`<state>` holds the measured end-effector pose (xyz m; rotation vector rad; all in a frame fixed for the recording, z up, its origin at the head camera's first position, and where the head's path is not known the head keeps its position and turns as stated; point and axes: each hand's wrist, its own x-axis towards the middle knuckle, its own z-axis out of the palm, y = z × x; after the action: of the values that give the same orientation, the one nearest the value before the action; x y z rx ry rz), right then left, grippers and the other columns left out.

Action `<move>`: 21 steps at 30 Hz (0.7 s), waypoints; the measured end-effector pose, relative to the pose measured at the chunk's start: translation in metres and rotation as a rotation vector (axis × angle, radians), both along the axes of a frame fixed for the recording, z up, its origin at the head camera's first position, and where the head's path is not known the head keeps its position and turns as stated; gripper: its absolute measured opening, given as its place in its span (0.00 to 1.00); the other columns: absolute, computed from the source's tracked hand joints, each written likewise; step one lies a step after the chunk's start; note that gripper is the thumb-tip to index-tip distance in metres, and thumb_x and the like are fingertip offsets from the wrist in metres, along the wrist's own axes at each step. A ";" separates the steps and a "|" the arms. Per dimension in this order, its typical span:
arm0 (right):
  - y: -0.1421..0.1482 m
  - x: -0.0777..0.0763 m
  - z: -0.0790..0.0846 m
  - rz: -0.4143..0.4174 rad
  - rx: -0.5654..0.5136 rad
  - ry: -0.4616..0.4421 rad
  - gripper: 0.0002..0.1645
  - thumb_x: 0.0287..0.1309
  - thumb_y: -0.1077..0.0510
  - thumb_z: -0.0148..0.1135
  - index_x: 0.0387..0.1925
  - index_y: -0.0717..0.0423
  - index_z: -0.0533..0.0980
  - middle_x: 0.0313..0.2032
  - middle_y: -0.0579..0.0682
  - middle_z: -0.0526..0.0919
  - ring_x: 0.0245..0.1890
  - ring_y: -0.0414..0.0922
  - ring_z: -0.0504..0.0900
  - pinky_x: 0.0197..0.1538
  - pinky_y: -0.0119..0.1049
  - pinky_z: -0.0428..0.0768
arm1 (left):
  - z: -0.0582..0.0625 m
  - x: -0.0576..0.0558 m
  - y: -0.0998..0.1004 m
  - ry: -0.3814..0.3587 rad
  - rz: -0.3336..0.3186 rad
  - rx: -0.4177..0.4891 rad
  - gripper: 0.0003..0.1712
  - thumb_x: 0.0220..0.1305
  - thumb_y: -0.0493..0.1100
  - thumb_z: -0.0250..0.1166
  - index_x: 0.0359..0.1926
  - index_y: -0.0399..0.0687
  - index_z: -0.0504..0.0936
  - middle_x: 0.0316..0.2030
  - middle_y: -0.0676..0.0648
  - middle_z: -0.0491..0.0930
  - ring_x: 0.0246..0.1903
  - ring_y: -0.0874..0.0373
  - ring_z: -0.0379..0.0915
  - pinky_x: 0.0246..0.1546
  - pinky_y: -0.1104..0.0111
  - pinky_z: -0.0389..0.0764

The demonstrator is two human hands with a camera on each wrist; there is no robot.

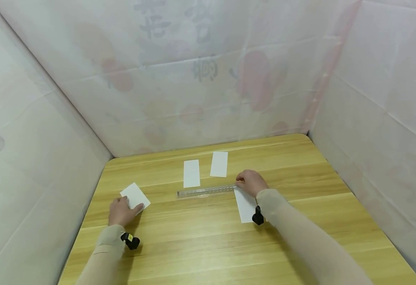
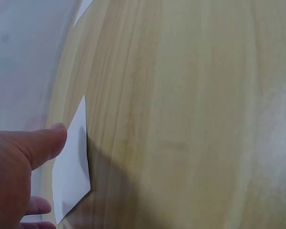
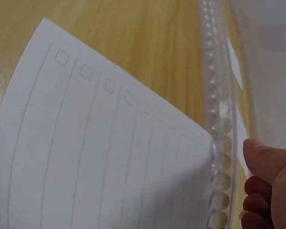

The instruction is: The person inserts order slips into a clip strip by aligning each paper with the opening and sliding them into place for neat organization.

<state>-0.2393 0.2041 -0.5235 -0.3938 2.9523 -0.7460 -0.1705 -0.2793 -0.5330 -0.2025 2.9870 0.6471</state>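
My left hand [image 1: 120,211] holds a small white sheet of paper [image 1: 135,195] between thumb and fingers at the table's left side. In the left wrist view that sheet [image 2: 71,167] stands tilted and casts a shadow. My right hand [image 1: 252,182] is at the right end of a clear ruler [image 1: 206,190], its fingers curled. Whether they grip the ruler, I cannot tell. Below this hand lies another white sheet [image 1: 245,208]. In the right wrist view, this sheet [image 3: 100,143] shows printed lines and small boxes, its edge meeting the ruler [image 3: 219,143].
Two more white sheets, a left one [image 1: 191,173] and a right one [image 1: 219,164], lie beyond the ruler on the wooden table [image 1: 193,245]. Pale fabric walls [image 1: 179,95] surround the table at the back and both sides.
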 end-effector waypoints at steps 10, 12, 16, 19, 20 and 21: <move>-0.002 -0.002 -0.010 0.070 0.052 0.059 0.07 0.54 0.52 0.70 0.34 0.49 0.85 0.34 0.43 0.84 0.38 0.44 0.79 0.45 0.42 0.77 | -0.004 0.001 0.004 -0.012 -0.013 -0.008 0.49 0.59 0.63 0.64 0.59 0.20 0.65 0.55 0.20 0.64 0.56 0.28 0.60 0.52 0.41 0.67; -0.003 -0.001 -0.011 0.075 0.060 0.078 0.07 0.54 0.51 0.70 0.33 0.48 0.85 0.33 0.43 0.84 0.37 0.44 0.79 0.44 0.42 0.77 | -0.004 0.001 0.005 -0.011 -0.013 -0.006 0.48 0.59 0.62 0.64 0.57 0.20 0.67 0.54 0.20 0.65 0.55 0.28 0.61 0.51 0.41 0.67; -0.004 0.002 -0.011 0.084 0.084 0.128 0.06 0.53 0.50 0.71 0.31 0.47 0.85 0.31 0.42 0.84 0.34 0.43 0.79 0.42 0.41 0.77 | -0.005 0.004 0.007 -0.012 -0.004 -0.014 0.47 0.59 0.62 0.64 0.57 0.20 0.67 0.54 0.21 0.65 0.55 0.28 0.61 0.52 0.41 0.67; -0.004 0.002 -0.011 0.093 0.103 0.158 0.06 0.53 0.49 0.71 0.30 0.46 0.85 0.30 0.41 0.84 0.33 0.42 0.79 0.40 0.41 0.78 | -0.004 0.005 0.009 -0.010 0.005 -0.022 0.46 0.59 0.61 0.64 0.57 0.20 0.67 0.54 0.20 0.64 0.55 0.28 0.61 0.52 0.41 0.67; -0.004 0.002 -0.012 0.095 0.105 0.162 0.06 0.53 0.49 0.71 0.30 0.45 0.85 0.30 0.41 0.84 0.32 0.42 0.79 0.40 0.40 0.78 | -0.004 0.005 0.010 -0.008 0.007 -0.024 0.45 0.59 0.60 0.64 0.57 0.20 0.67 0.54 0.20 0.64 0.54 0.28 0.61 0.51 0.41 0.68; -0.004 0.002 -0.012 0.097 0.107 0.164 0.06 0.52 0.49 0.71 0.30 0.45 0.85 0.30 0.41 0.84 0.32 0.41 0.80 0.40 0.40 0.78 | -0.003 0.005 0.011 -0.004 0.009 -0.028 0.45 0.59 0.60 0.65 0.56 0.19 0.67 0.54 0.20 0.64 0.54 0.28 0.61 0.50 0.41 0.68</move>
<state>-0.2375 0.2005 -0.5351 -0.6128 3.0799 -0.5670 -0.1652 -0.2682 -0.5361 -0.2193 2.9946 0.6053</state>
